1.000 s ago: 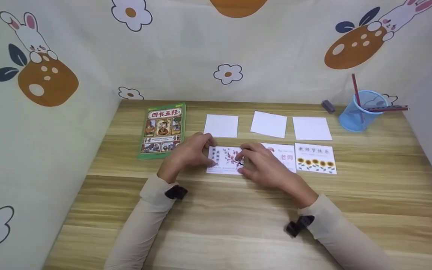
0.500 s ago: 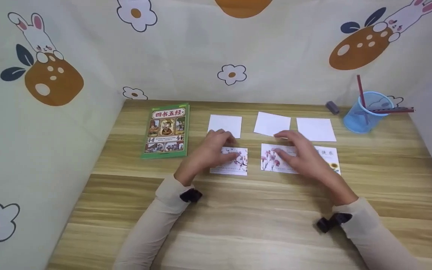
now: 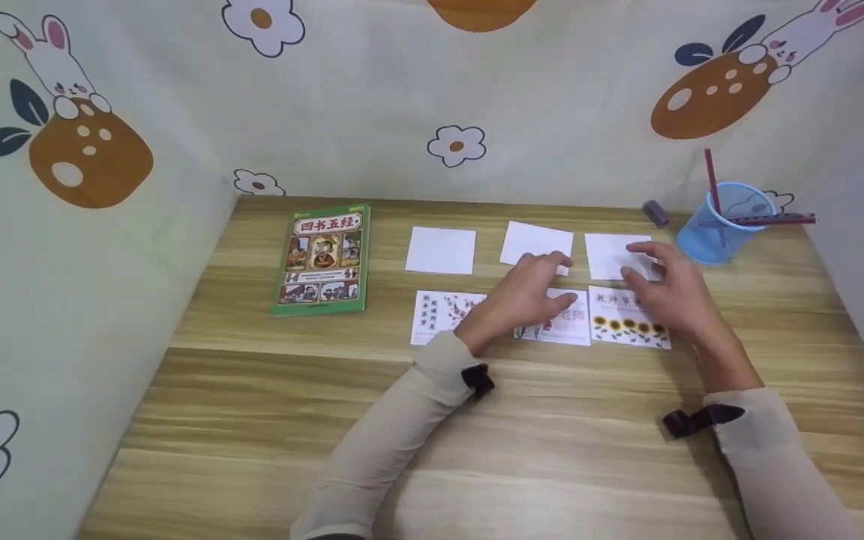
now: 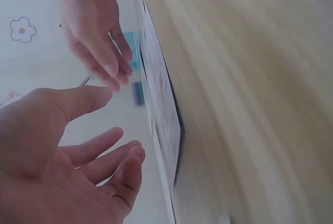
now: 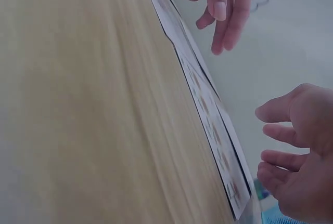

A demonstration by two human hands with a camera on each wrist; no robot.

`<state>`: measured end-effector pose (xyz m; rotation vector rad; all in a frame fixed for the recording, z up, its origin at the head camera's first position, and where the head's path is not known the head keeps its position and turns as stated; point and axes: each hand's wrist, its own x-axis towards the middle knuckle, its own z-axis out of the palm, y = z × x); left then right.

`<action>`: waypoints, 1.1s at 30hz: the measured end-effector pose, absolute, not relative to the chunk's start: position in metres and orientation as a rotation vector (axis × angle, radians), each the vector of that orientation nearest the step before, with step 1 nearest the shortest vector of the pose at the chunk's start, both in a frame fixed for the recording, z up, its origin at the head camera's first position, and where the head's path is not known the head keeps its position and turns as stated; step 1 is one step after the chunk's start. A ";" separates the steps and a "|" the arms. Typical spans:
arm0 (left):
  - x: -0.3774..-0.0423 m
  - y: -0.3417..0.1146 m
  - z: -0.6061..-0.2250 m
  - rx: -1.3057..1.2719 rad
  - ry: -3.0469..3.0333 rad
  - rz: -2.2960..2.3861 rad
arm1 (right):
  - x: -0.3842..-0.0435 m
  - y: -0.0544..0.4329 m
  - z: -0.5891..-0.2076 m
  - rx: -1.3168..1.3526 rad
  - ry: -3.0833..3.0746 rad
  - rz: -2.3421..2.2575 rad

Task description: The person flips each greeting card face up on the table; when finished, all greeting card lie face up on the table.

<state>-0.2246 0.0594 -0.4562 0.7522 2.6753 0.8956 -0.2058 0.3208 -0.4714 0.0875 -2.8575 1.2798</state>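
Note:
My left hand [image 3: 526, 296] hovers over the middle printed card [image 3: 573, 330], its fingers loosely bent and holding nothing. My right hand [image 3: 676, 292] is held over the sunflower card [image 3: 627, 330], thumb and fingers spread apart. In the right wrist view a gap shows between the right hand [image 5: 307, 146] and the sunflower card [image 5: 216, 135]. To the left lies a card with a blossom branch [image 3: 436, 319], partly covered by the left wrist. Behind this row lie three blank white cards: a left one [image 3: 441, 250], a tilted middle one [image 3: 533, 240] and a right one [image 3: 612, 259].
A green comic-style book [image 3: 323, 259] lies at the left of the wooden table [image 3: 552, 450]. At the back right stands a blue mesh cup [image 3: 721, 232] with pencils [image 3: 712, 180] in it. A small dark eraser-like block [image 3: 655, 213] lies beside it. Patterned cloth [image 3: 357, 105] hangs behind.
Both hands have moved right. They left the blossom card, where both were a second ago; the left hand now hovers over the middle card, the right over the sunflower card. The cards stay in place.

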 end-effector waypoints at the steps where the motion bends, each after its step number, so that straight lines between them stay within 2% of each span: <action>1: -0.226 0.066 -0.457 0.745 2.675 0.891 | -0.208 0.323 -0.472 0.069 -2.859 1.282; 14: -0.237 0.116 -0.454 0.600 2.629 0.929 | -0.214 0.330 -0.483 0.041 -2.948 1.271; 22: -0.233 0.124 -0.461 0.657 2.645 0.945 | -0.214 0.331 -0.484 0.127 -2.868 1.201; 33: -0.235 0.129 -0.464 0.449 2.500 1.282 | -0.215 0.339 -0.483 -0.139 -2.914 1.408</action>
